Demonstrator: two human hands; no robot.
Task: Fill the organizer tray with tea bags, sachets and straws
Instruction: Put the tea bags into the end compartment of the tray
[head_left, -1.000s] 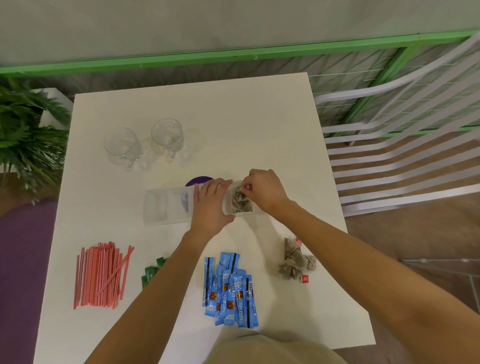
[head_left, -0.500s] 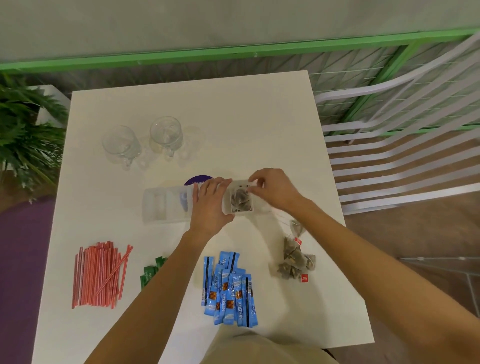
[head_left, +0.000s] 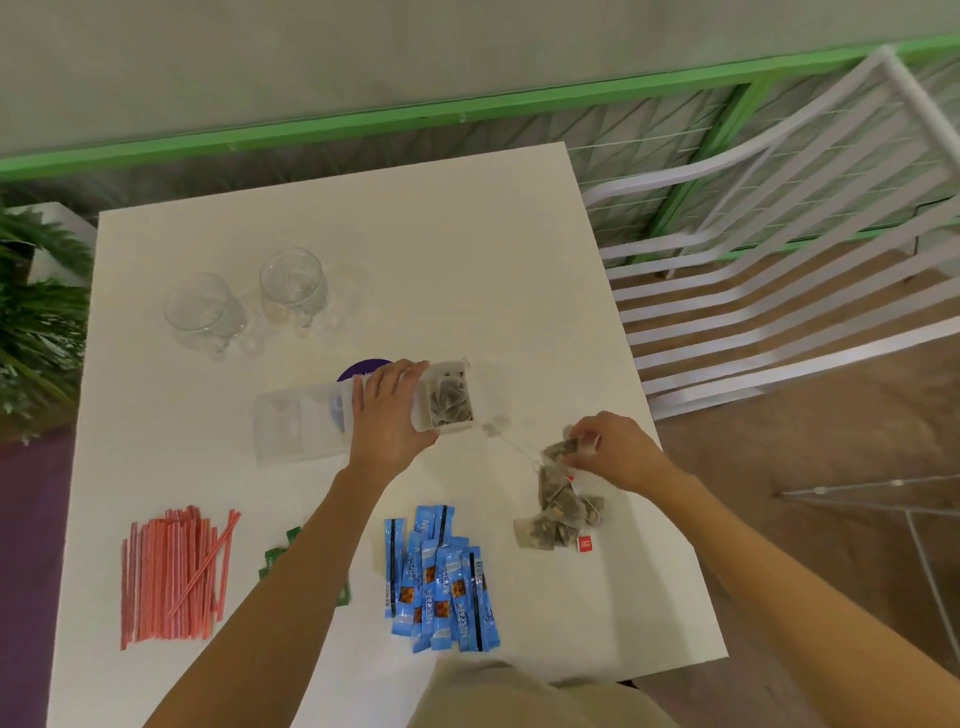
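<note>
In your organizer tray (head_left: 291, 431) only the right compartment holds tea bags (head_left: 451, 404); sachets (head_left: 441, 571) and straws (head_left: 171, 571) wait outside. Left fingers (head_left: 400, 375) lie flat on it; right fingers (head_left: 586, 441) pinch another bag (head_left: 558, 450).

The left hand (head_left: 387, 415) and the right hand (head_left: 618, 452) are bare. The left forearm (head_left: 291, 571) and the right forearm (head_left: 779, 571) are bare too, with no sleeve as far as the view reaches. Low between them shows a beige garment (head_left: 519, 696) (plain cloth; which piece of clothing, I cannot tell).
</note>
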